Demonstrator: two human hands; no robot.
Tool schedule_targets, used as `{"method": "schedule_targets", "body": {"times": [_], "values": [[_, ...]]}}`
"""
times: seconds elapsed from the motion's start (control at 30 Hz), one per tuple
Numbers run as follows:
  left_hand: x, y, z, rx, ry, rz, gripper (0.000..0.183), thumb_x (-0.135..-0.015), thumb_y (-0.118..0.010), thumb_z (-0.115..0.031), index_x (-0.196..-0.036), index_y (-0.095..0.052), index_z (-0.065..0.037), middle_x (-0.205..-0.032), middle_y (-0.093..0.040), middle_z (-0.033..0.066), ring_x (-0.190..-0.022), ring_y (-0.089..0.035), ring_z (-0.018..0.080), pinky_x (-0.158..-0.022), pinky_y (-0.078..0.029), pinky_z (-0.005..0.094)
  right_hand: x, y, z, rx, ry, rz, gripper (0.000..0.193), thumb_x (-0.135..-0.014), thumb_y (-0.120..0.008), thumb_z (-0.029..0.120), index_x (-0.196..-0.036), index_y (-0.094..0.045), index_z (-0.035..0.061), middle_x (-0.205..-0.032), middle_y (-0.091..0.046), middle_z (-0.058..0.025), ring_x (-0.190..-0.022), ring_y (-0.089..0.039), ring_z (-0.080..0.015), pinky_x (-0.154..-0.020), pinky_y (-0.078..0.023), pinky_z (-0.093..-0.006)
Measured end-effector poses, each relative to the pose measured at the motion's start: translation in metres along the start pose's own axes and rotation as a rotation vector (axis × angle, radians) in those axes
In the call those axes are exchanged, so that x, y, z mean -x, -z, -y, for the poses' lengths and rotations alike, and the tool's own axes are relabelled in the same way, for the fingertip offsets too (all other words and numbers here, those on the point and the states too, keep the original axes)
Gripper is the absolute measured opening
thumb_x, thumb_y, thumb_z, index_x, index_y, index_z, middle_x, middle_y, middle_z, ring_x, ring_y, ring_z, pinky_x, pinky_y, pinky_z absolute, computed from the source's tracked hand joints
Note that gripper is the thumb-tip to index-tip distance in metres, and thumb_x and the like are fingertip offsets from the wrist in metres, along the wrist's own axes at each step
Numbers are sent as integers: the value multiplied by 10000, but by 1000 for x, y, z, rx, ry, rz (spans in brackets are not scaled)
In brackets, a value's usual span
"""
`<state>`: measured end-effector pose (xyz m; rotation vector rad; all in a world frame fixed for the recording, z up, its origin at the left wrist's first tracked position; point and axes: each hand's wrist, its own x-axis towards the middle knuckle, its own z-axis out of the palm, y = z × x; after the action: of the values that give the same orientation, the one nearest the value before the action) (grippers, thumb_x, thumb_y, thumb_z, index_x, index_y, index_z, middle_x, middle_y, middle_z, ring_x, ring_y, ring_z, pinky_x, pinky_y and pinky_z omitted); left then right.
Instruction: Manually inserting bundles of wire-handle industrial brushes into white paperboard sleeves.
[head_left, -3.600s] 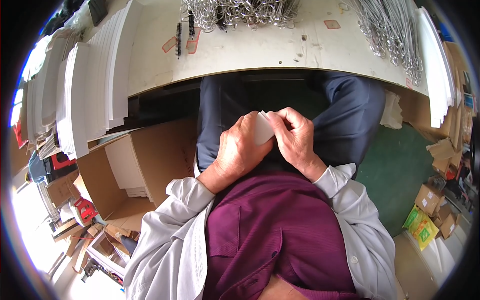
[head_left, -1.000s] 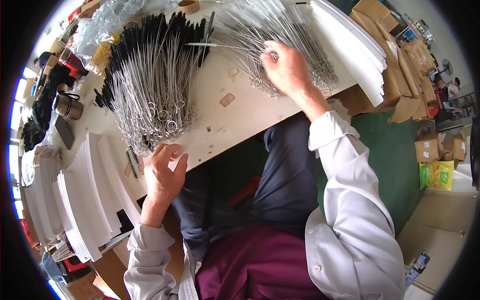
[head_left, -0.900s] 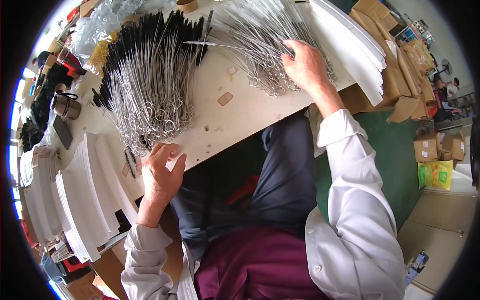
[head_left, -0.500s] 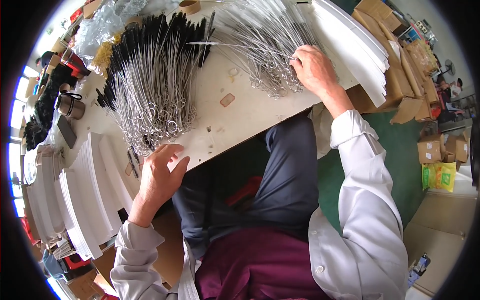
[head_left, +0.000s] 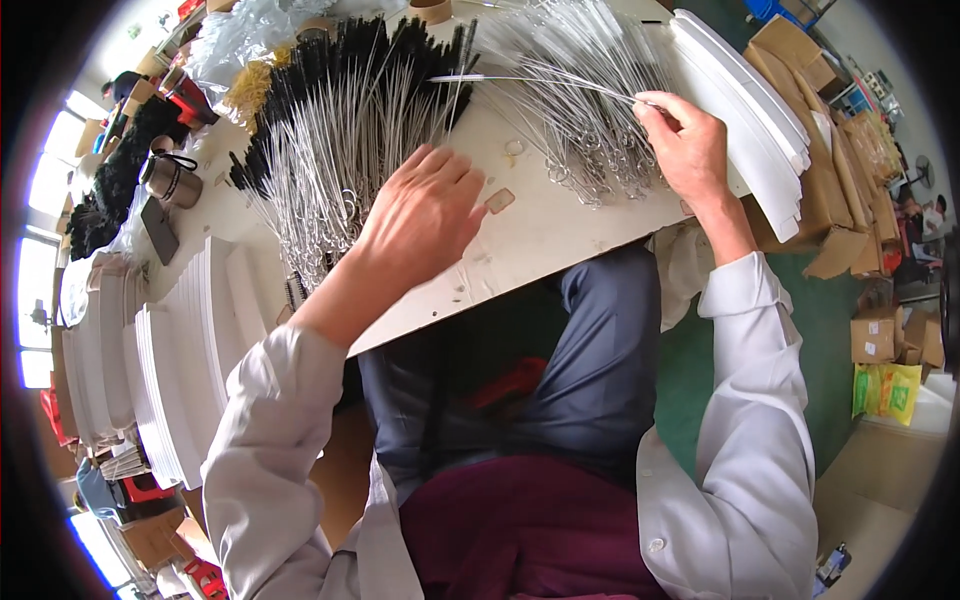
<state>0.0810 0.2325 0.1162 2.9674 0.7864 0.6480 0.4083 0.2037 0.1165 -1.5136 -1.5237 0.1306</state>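
My right hand [head_left: 684,143] pinches one thin wire brush with a white bristle tip [head_left: 540,82], lifted sideways above the heap of white-bristled wire brushes [head_left: 575,95]. My left hand [head_left: 425,215] hovers over the table with fingers spread, empty, at the near ends of the heap of black-bristled wire brushes [head_left: 340,130]. Both heaps lie on the pale work table [head_left: 545,225], ring ends toward me.
Stacks of white cardboard sheets stand at the left [head_left: 170,350] and at the right table edge [head_left: 745,95]. A metal cup [head_left: 165,180] sits far left. Cardboard boxes [head_left: 835,180] crowd the right over a green floor [head_left: 815,340].
My left hand rose from the table's near edge and reached forward toward the black brushes. My right hand shifted right and lifted a single white-tipped brush out of its heap.
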Motion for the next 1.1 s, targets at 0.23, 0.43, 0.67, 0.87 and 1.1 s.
{"method": "schedule_targets", "body": {"times": [0.23, 0.43, 0.67, 0.87, 1.1], "values": [[-4, -48, 52, -210, 67, 6, 250, -856, -712, -186, -992, -675, 20, -1152, -651, 151, -1182, -575, 308, -1076, -443, 418, -13, 31, 10, -32, 112, -188, 122, -944, -742, 107, -1031, -777, 28, -721, -698, 16, -643, -586, -25, -574, -473, -219], [-7, -45, 49, -175, 103, 82, 240, -859, -703, -189, -976, -671, 18, -1170, -646, 143, -1201, -562, 306, -1085, -438, 422, -19, 80, 20, -177, 21, -314, 146, -962, -728, 118, -1052, -774, 13, -803, -727, -6, -656, -614, -35, -566, -487, -204], [-2, -22, 10, -81, 62, -76, 286, -829, -757, -148, -1054, -679, 12, -1229, -636, 163, -1260, -548, 349, -1075, -453, 451, 35, 59, 63, -113, 63, -314, 154, -943, -752, 62, -1077, -761, -15, -840, -741, -22, -670, -625, -48, -578, -498, -218], [12, 11, -77, 642, 439, 75, 306, -933, -737, -196, -1117, -707, 48, -958, -755, 147, -820, -729, 197, -752, -583, 326, 112, 16, 92, 28, 354, -107, 223, -857, -789, -12, -1074, -741, 9, -855, -724, -109, -624, -644, -166, -572, -515, -287], [50, -17, -102, 1502, 787, 64, 369, -1055, -611, -258, -1200, -675, 75, -1050, -738, 144, -932, -715, 183, -808, -595, 311, 169, -30, 92, -132, 246, 52, 365, -810, -739, -95, -1159, -690, -2, -941, -717, -134, -738, -710, -252, -633, -564, -340]]}}
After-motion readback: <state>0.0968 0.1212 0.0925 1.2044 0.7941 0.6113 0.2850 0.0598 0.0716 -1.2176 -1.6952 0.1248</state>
